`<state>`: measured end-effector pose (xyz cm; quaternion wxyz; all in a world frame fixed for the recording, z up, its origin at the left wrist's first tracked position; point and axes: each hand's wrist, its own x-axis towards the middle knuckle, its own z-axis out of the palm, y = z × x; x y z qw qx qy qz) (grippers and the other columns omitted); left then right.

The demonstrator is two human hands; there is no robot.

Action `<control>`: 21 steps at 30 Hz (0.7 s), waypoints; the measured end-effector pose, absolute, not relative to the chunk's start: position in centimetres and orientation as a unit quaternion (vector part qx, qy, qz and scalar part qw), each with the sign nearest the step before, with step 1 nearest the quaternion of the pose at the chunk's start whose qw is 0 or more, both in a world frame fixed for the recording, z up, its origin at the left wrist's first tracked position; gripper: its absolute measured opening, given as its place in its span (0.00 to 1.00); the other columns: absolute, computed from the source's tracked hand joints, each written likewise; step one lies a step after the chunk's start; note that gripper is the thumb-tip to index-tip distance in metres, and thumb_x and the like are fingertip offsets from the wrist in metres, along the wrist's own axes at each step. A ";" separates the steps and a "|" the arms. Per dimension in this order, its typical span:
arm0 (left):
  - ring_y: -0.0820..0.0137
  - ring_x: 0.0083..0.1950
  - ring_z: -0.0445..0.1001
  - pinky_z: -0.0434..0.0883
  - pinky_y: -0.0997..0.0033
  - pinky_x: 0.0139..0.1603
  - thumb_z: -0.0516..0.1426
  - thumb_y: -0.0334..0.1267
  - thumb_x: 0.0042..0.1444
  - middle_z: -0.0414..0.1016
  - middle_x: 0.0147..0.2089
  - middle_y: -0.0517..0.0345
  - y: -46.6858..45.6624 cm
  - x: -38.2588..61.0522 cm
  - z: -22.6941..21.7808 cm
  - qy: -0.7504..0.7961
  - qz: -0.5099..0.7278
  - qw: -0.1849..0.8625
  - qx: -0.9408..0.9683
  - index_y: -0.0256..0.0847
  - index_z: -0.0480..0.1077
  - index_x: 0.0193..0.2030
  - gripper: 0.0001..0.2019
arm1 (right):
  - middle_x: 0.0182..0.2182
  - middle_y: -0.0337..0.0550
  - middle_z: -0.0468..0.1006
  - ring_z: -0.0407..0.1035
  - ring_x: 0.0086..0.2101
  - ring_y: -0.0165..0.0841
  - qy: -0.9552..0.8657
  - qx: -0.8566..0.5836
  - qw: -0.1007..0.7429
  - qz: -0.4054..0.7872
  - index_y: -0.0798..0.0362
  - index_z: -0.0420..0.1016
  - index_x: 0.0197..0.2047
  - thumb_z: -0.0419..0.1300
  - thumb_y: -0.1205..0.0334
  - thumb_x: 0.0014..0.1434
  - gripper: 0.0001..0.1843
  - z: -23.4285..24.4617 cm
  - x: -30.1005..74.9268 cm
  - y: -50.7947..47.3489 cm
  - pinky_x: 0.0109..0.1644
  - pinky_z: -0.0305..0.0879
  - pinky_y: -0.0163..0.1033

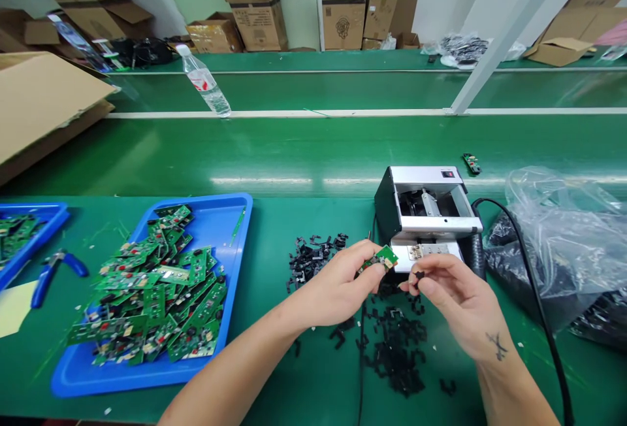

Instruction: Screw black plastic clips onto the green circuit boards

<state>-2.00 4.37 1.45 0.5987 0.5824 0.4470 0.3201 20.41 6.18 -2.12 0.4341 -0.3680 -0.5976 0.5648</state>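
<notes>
Between the thumb and fingers of my left hand point(343, 282) is a small green circuit board point(386, 257), held in front of a silver and black machine point(426, 200). My right hand point(458, 295) pinches a small black plastic part point(419, 275) just right of the board, apart from it. Loose black plastic parts lie in one pile point(313, 256) behind my left hand and another pile point(398, 347) between my forearms. A blue tray point(240, 249) to the left holds a heap of green circuit boards point(157, 289).
Blue-handled pliers point(46, 279) and a second blue tray point(59, 213) are at far left. A plastic bag of black parts point(543, 262) and a black cable point(526, 262) stand right of the machine. A water bottle point(206, 83) and one circuit board point(471, 163) sit farther back.
</notes>
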 end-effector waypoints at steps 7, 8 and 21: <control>0.68 0.46 0.73 0.68 0.71 0.45 0.56 0.36 0.67 0.77 0.49 0.57 4.7 -3.0 1.6 0.480 0.255 0.511 0.666 0.42 0.71 0.51 0.08 | 0.35 0.40 0.85 0.81 0.36 0.31 -0.689 -0.409 0.363 0.476 0.47 0.81 0.37 0.68 0.60 0.62 0.02 -2.4 21.1 6.5 0.43 0.78 0.29; 0.68 0.47 0.73 0.67 0.71 0.45 0.57 0.37 0.66 0.77 0.48 0.58 4.7 -3.0 1.6 0.487 0.254 0.507 0.664 0.42 0.71 0.49 0.07 | 0.35 0.39 0.86 0.81 0.37 0.31 -0.700 -0.410 0.362 0.458 0.47 0.81 0.36 0.68 0.60 0.62 0.02 -2.5 21.1 6.5 0.44 0.78 0.30; 0.69 0.42 0.71 0.63 0.72 0.40 0.55 0.39 0.69 0.76 0.41 0.61 4.3 -2.7 1.8 0.491 0.250 0.483 0.680 0.42 0.69 0.42 0.05 | 0.35 0.34 0.84 0.78 0.35 0.29 -0.777 -0.385 0.365 0.339 0.46 0.78 0.38 0.65 0.66 0.64 0.04 -2.8 20.6 6.6 0.42 0.73 0.31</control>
